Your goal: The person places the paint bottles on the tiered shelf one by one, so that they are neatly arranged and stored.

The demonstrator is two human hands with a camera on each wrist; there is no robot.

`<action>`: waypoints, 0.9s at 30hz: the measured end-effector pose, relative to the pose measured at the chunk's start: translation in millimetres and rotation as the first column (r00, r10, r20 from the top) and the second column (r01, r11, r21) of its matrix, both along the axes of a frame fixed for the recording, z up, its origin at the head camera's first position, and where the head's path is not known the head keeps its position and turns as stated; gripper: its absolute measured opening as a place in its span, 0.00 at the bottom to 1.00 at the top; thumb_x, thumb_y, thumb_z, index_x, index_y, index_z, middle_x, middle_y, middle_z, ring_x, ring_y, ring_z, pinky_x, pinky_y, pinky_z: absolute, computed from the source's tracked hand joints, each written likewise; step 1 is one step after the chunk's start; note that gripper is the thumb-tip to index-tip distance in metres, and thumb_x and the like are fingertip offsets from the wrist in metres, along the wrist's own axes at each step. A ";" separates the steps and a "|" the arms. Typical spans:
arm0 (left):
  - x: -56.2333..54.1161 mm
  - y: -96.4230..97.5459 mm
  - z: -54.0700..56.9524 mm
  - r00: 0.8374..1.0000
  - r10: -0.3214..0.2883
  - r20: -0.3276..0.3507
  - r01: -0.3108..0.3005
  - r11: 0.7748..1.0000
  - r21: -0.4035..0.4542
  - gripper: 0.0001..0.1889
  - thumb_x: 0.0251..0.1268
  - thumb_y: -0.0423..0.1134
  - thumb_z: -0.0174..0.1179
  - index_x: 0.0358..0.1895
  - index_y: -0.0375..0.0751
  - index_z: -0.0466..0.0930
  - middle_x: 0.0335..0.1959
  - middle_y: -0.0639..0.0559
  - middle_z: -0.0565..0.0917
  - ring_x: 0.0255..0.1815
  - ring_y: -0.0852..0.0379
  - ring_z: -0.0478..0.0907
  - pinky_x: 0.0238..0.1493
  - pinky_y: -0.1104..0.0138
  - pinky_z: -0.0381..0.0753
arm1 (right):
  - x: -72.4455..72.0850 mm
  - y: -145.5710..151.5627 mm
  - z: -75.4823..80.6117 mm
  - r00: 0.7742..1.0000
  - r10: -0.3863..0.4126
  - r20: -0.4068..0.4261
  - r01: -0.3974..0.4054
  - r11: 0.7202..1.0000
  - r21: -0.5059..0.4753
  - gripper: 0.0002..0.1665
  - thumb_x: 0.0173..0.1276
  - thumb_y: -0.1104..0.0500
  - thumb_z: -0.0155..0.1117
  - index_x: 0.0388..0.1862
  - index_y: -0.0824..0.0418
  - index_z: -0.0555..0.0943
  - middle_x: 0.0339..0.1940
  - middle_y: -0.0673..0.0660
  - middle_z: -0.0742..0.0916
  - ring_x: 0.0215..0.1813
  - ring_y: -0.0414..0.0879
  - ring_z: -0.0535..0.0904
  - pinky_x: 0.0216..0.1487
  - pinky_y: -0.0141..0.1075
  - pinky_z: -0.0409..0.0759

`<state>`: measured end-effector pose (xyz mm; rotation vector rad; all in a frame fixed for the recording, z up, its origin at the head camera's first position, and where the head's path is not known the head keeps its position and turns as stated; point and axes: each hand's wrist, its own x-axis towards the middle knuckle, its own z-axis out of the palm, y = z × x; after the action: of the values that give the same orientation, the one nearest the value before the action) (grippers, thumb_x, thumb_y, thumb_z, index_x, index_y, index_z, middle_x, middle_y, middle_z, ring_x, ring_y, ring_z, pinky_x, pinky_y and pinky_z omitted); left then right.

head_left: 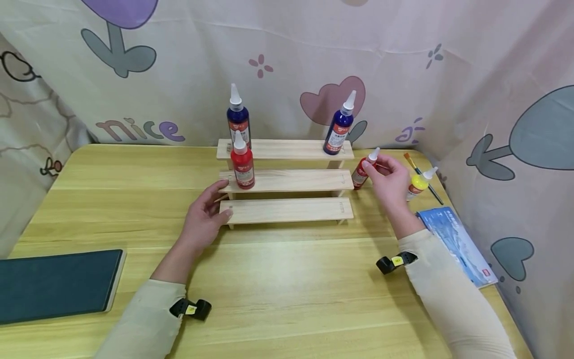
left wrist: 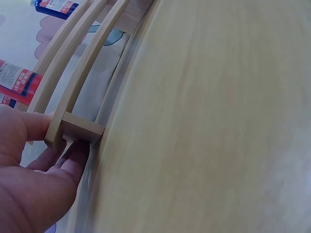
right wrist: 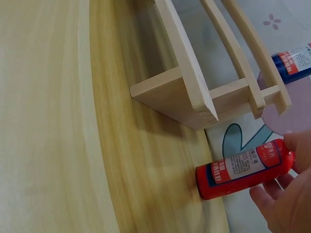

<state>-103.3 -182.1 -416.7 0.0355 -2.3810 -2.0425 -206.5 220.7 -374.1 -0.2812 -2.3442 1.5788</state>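
Observation:
A three-step wooden display rack (head_left: 287, 210) stands on the table. My left hand (head_left: 204, 215) grips its left end, the thumb at the lowest step; in the left wrist view the fingers (left wrist: 75, 162) curl beneath that board's end. My right hand (head_left: 390, 178) pinches a red paint bottle (right wrist: 238, 170) near its white nozzle cap, to the right of the rack. The bottle's base is at the table. Another red bottle (head_left: 242, 167) stands at the left of the middle step. Two blue bottles, one left (head_left: 237, 119) and one right (head_left: 338, 130), stand on the top step.
Behind my right hand is a yellow bottle (head_left: 418, 185), partly hidden, beside a paintbrush (head_left: 423, 177). A blue booklet (head_left: 457, 244) lies near the right table edge. At the left lies a dark green book or pad (head_left: 58, 284). A printed curtain (head_left: 278, 40) hangs behind the table.

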 end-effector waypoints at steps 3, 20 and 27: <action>-0.1 0.3 -0.2 1.000 0.000 0.004 0.000 1.000 0.002 0.36 0.66 0.19 0.58 0.74 0.55 0.67 0.72 0.45 0.68 0.71 0.48 0.65 0.73 0.56 0.60 | 0.3 0.6 0.2 1.000 -0.007 0.011 0.007 1.000 0.008 0.22 0.65 0.51 0.74 0.54 0.61 0.84 0.50 0.55 0.86 0.50 0.44 0.82 0.52 0.32 0.81; 0.3 0.8 0.7 1.000 -0.007 0.002 0.007 1.000 0.011 0.37 0.66 0.19 0.57 0.74 0.55 0.67 0.72 0.45 0.68 0.71 0.48 0.65 0.73 0.56 0.61 | 19.7 9.4 30.7 0.992 0.005 -0.126 -0.018 0.995 -0.101 0.16 0.63 0.61 0.75 0.49 0.63 0.87 0.44 0.56 0.86 0.44 0.45 0.82 0.44 0.27 0.83; 0.9 0.4 1.3 1.000 -0.008 -0.001 0.008 1.000 0.008 0.37 0.66 0.19 0.57 0.74 0.55 0.67 0.72 0.45 0.68 0.71 0.47 0.65 0.72 0.56 0.61 | 37.3 9.2 61.6 0.988 0.064 -0.137 -0.074 0.995 -0.068 0.20 0.64 0.56 0.74 0.54 0.59 0.86 0.51 0.58 0.84 0.49 0.49 0.81 0.47 0.29 0.83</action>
<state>-102.4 -181.7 -415.5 0.0258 -2.3759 -2.0555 -169.2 229.9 -312.5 -0.1066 -2.2191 1.6627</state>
